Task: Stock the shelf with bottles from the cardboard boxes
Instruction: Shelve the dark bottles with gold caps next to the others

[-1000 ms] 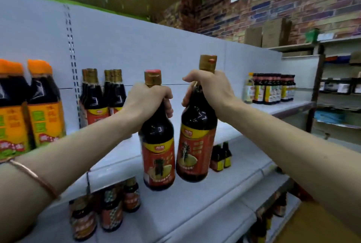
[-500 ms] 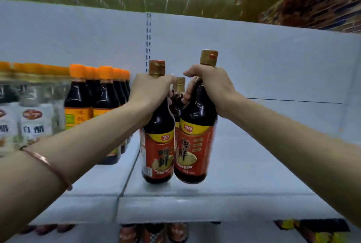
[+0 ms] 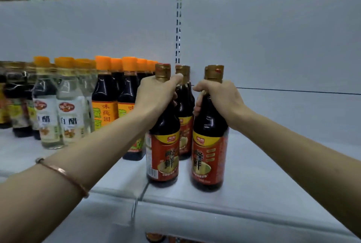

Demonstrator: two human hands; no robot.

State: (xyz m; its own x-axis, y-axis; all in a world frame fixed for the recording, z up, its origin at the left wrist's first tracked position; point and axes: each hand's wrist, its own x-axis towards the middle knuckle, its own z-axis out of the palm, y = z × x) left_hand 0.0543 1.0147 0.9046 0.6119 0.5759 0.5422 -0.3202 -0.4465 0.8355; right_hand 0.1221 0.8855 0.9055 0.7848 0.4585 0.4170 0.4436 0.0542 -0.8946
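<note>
Two dark soy sauce bottles with red labels and gold caps stand upright on the white shelf (image 3: 263, 190). My left hand (image 3: 156, 94) grips the neck of the left bottle (image 3: 163, 157). The neck of the right bottle (image 3: 209, 157) is gripped by my right hand (image 3: 218, 98). Both bottle bases look to be touching the shelf board near its front. Behind them stands a third bottle of the same kind (image 3: 184, 125), and a fourth gold cap shows just behind the right bottle's cap. No cardboard box is in view.
To the left stand rows of orange-capped dark bottles (image 3: 105, 94) and clear white vinegar bottles (image 3: 70, 117). The shelf to the right of my bottles is bare up to the white back panel (image 3: 273, 37). A slotted upright (image 3: 178, 28) runs down the panel.
Both hands moved the two bottles forward and down onto the shelf, where a bottle of the same kind stands. The view has swung left and closer to the shelf.
</note>
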